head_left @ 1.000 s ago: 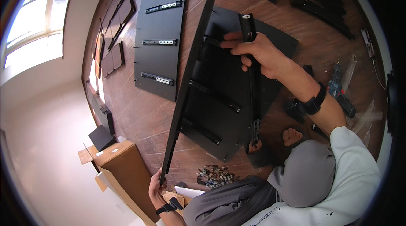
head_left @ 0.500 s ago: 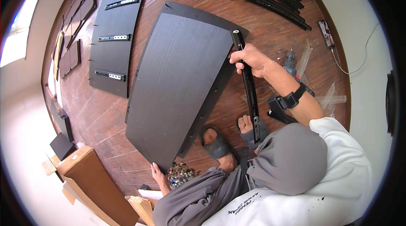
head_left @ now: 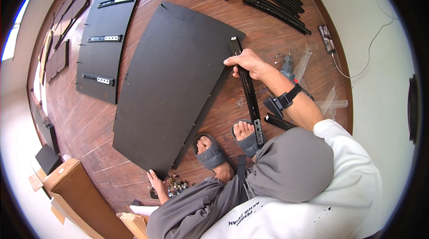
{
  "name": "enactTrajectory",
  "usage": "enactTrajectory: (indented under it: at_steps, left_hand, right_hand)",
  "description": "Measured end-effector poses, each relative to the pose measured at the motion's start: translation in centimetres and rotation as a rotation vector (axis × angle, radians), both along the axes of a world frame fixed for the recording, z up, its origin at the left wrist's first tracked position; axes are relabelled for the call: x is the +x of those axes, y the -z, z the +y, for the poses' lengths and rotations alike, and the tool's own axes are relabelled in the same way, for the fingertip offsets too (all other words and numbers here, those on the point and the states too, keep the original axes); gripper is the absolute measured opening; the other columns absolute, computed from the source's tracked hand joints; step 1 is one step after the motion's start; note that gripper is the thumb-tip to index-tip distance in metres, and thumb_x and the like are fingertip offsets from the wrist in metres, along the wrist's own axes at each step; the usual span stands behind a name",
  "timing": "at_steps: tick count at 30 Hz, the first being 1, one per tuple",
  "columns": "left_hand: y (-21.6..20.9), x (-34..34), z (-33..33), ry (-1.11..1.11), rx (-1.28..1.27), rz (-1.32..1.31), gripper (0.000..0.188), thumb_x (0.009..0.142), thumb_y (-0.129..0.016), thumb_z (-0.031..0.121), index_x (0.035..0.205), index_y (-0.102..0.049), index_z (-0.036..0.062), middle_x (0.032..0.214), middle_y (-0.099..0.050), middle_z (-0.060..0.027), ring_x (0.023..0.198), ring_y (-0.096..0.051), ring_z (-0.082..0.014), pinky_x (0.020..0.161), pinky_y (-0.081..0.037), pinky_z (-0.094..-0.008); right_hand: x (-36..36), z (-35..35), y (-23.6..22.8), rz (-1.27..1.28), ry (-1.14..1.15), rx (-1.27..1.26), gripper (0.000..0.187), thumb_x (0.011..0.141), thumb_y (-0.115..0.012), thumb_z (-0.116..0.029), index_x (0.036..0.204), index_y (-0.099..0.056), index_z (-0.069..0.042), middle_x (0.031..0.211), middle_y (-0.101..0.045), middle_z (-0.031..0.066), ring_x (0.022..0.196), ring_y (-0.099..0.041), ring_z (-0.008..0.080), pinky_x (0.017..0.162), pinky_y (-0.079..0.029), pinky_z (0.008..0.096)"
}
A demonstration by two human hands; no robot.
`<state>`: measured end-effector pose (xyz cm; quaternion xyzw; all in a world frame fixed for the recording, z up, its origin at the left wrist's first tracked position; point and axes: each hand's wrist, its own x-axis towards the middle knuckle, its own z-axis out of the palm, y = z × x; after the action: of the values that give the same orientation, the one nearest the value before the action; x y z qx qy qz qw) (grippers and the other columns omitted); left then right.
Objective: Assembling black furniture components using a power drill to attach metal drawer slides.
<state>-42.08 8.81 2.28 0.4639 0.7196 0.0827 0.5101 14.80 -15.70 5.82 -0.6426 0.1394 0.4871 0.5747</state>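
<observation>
- The right grip [head_left: 251,62] is clamping a black rail [head_left: 248,90] near its upper end, fingers wrapping round it!
- That rail is running down from the right grip, its lower end hanging by a sandal [head_left: 209,155].
- The left grip [head_left: 156,185] is touching the near corner of a big black panel [head_left: 172,80]; whether it's clamping there, I can't tell.
- The panel is spreading up from the left grip, its far right corner lying just above the right grip.
- Small hardware [head_left: 180,185] is piling up just right of the left grip.
- Out to the right grip's right, a drill [head_left: 287,65] is lying on the floor [head_left: 147,0].
- Above the right grip, more rails [head_left: 275,10] are bunching together.
- Well left of the right grip, a smaller panel [head_left: 100,22] is carrying three runners [head_left: 105,38].
</observation>
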Motion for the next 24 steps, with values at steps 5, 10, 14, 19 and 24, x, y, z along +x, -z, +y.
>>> enactTrajectory:
  at_steps: [5,10,14,19,24]
  left_hand:
    - [-1.4,-0.4,1.5,0.073,-0.203,0.009,0.066,0.094,-0.051,0.054,0.144,-0.031,0.0157,0.109,-0.057,-0.0087,0.072,-0.062,-0.0223,0.048,-0.054,-0.0338]
    - [-7.9,-2.1,10.2,0.630,-0.098,0.395,0.063,0.091,-0.063,0.037,0.145,-0.038,0.0171,0.095,-0.063,-0.0075,0.077,-0.064,-0.0199,0.058,-0.056,-0.0369]
    - [-19.9,14.2,13.0,0.910,0.040,0.180,0.043,0.094,-0.061,0.029,0.129,-0.053,0.0049,0.086,-0.064,-0.0039,0.075,-0.062,-0.0125,0.059,-0.049,-0.0235]
    - [-25.5,33.2,4.3,1.371,-0.125,0.115,0.052,0.088,-0.071,0.033,0.124,-0.056,-0.0008,0.096,-0.065,-0.0056,0.073,-0.058,-0.0088,0.060,-0.048,-0.0223]
    - [-12.2,43.1,-9.8,1.413,-0.482,-0.330,0.051,0.094,-0.062,0.036,0.128,-0.051,0.0003,0.103,-0.064,-0.0077,0.079,-0.062,-0.0122,0.068,-0.052,-0.0261]
  right_hand:
    - [0.6,-0.9,-0.3,-0.179,-0.056,-0.090,0.030,0.077,-0.080,-0.023,0.075,-0.059,-0.002,0.061,-0.054,0.0012,0.051,-0.056,0.0089,0.044,-0.055,0.0258]
    - [1.7,0.7,-2.5,-0.145,-0.013,0.070,0.038,0.079,-0.080,-0.034,0.075,-0.056,-0.005,0.062,-0.053,0.0015,0.050,-0.056,0.0111,0.042,-0.052,0.0264]
    - [5.1,0.4,-4.1,-0.190,0.081,0.118,0.040,0.080,-0.078,-0.036,0.073,-0.056,-0.004,0.063,-0.054,0.0013,0.048,-0.054,0.0085,0.042,-0.052,0.0247]
    - [4.8,3.3,-6.6,-0.197,0.035,0.228,0.041,0.080,-0.079,-0.037,0.072,-0.056,-0.004,0.064,-0.054,0.0015,0.049,-0.054,0.0075,0.043,-0.052,0.0232]
    - [3.2,3.7,-5.2,-0.119,-0.029,0.305,0.039,0.078,-0.080,-0.038,0.078,-0.057,-0.005,0.070,-0.054,0.0010,0.055,-0.055,0.0084,0.046,-0.054,0.0262]
